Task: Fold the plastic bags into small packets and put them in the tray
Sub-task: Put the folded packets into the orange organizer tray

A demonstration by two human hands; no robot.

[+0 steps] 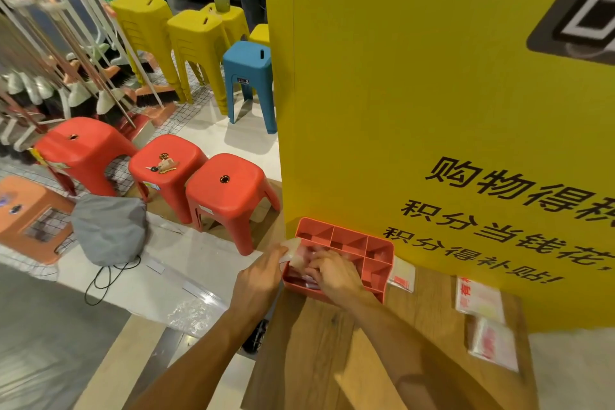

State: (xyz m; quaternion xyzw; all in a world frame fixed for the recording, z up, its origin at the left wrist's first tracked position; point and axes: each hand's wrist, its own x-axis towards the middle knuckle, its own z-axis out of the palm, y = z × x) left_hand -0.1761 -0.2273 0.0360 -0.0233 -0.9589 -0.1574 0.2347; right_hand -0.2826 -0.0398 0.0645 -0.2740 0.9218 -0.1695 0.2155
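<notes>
A coral red tray [346,240] with several compartments stands on the wooden table [316,336] against a yellow board. My left hand [258,280] is at the tray's left edge and pinches a folded plastic packet [293,251]. My right hand [332,273] reaches into the tray's near compartments, fingers curled over red and white packets [304,280] lying there. Three flat plastic bags lie to the right: one [402,275] beside the tray, another [479,299] farther right, a third [494,344] nearer me.
The yellow printed board [432,110] rises right behind the tray. Left of the table stand three red stools [229,193], a grey bag [109,230] on the floor, yellow stools and a blue stool [249,76]. Brooms hang at far left.
</notes>
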